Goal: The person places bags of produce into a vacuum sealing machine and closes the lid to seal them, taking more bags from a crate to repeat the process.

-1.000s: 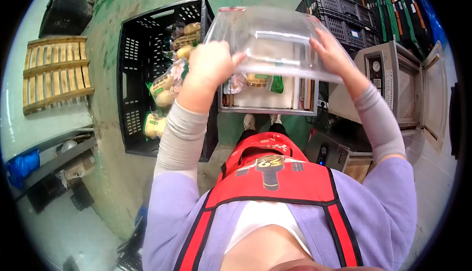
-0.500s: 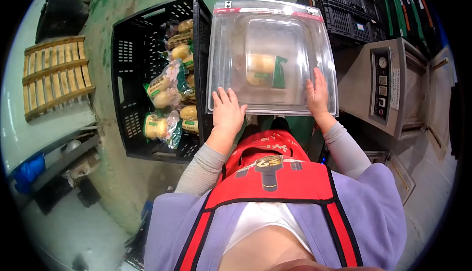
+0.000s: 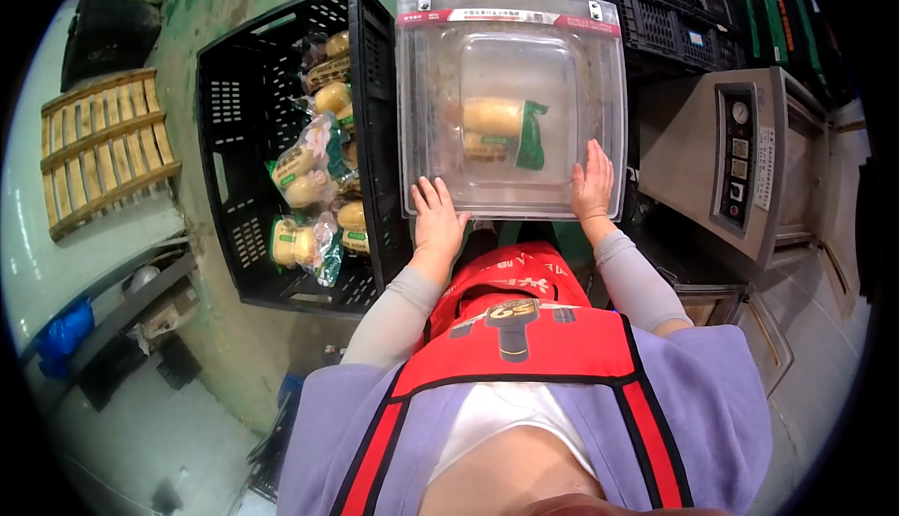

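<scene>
The left hand [image 3: 437,228] and right hand [image 3: 593,188] rest, fingers [image 3: 426,193] loosely spread and grasping nothing, on the clear lid's [image 3: 517,71] near corners; even pressure should keep it level.

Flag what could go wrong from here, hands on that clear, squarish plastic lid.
1. Pinch: the bare left hand and right hand rest at the near edge of the lid; fingers might get caught if they slip under.
2. Crease: the yellow, green-ended, plastic-wrapped food pack under the lid could fold at its loose end.
3. Bump: the black, perforated plastic crate stands close to the left hand.
</scene>
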`<state>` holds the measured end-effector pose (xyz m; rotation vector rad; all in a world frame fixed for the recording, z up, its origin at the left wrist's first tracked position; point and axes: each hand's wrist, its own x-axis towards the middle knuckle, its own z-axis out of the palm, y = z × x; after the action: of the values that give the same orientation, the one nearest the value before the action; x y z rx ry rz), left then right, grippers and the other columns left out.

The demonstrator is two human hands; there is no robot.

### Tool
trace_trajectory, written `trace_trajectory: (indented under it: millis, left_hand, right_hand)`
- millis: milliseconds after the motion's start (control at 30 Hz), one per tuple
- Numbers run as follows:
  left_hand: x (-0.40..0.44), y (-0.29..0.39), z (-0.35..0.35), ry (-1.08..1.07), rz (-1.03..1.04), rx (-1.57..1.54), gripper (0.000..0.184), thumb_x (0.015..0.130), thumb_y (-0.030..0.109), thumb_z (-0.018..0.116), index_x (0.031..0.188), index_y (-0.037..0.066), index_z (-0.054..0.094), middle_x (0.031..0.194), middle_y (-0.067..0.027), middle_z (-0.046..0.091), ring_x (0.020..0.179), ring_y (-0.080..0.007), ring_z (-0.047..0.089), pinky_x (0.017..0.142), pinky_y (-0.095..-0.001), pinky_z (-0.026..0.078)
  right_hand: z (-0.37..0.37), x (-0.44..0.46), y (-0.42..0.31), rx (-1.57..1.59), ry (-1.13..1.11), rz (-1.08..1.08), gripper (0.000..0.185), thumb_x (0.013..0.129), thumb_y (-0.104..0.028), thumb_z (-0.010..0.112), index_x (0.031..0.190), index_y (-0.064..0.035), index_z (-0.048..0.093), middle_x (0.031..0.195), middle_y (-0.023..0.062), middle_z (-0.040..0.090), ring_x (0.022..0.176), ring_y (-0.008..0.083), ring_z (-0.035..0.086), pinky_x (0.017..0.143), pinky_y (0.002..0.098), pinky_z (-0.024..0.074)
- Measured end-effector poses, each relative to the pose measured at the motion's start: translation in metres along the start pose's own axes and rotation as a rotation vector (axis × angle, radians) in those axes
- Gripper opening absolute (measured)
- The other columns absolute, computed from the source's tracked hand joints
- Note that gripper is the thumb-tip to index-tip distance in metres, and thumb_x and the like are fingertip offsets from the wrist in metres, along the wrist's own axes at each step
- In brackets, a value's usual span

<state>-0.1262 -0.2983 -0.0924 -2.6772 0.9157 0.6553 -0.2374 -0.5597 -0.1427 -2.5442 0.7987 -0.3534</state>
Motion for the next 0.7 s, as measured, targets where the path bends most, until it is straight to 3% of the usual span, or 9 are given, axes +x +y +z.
trace_trajectory:
  millis: [67, 200, 367, 467, 700]
  left_hand:
    - [0.003, 0.002, 0.005, -0.025, 0.031, 0.074, 0.081, 0.083, 0.051, 0.046, 0.132, -0.01, 0.025, 0.138, -0.0212, 0.027, 0.128, -0.0433, 0.02, 0.106, -0.0526, 0.013]
    - [0.006, 0.003, 0.009, -0.054, 0.05, 0.142, 0.083, 0.082, 0.053, 0.046, 0.132, -0.01, 0.024, 0.139, -0.0187, 0.028, 0.128, -0.043, 0.02, 0.106, -0.0536, 0.013]
    - [0.009, 0.004, 0.024, -0.025, 0.012, 0.072, 0.087, 0.08, 0.054, 0.049, 0.132, -0.011, 0.023, 0.135, -0.029, 0.027, 0.126, -0.0468, 0.019, 0.106, -0.0518, 0.014]
    - [0.009, 0.004, 0.021, -0.023, -0.023, 0.007, 0.085, 0.082, 0.053, 0.048, 0.132, -0.011, 0.022, 0.134, -0.0305, 0.026, 0.125, -0.0465, 0.021, 0.106, -0.0469, 0.015]
    - [0.01, 0.001, 0.027, -0.032, 0.038, 0.1, 0.085, 0.082, 0.053, 0.048, 0.131, -0.012, 0.022, 0.134, -0.032, 0.026, 0.125, -0.047, 0.021, 0.106, -0.0484, 0.014]
  right_hand:
    - [0.003, -0.002, 0.006, -0.031, -0.033, -0.03, 0.056, 0.089, -0.04, 0.037, 0.132, -0.0052, 0.034, 0.133, 0.0137, 0.039, 0.121, 0.0316, 0.035, 0.102, 0.0429, 0.0234]
    - [0.009, -0.004, 0.012, -0.007, -0.024, -0.068, 0.058, 0.089, -0.043, 0.035, 0.132, -0.0048, 0.034, 0.133, 0.0136, 0.038, 0.121, 0.0316, 0.035, 0.102, 0.0428, 0.0227]
    - [0.013, -0.005, 0.012, -0.026, 0.013, -0.067, 0.056, 0.088, -0.041, 0.034, 0.131, -0.004, 0.034, 0.133, 0.0133, 0.038, 0.121, 0.0312, 0.035, 0.102, 0.0429, 0.0224]
    - [0.013, -0.006, 0.013, -0.044, 0.017, -0.058, 0.056, 0.087, -0.039, 0.035, 0.131, -0.0044, 0.035, 0.133, 0.013, 0.038, 0.121, 0.031, 0.035, 0.102, 0.0428, 0.0226]
    - [0.013, -0.006, 0.008, -0.044, 0.01, -0.034, 0.056, 0.085, -0.038, 0.038, 0.131, -0.0055, 0.035, 0.134, 0.0115, 0.038, 0.121, 0.0304, 0.035, 0.103, 0.0433, 0.0222]
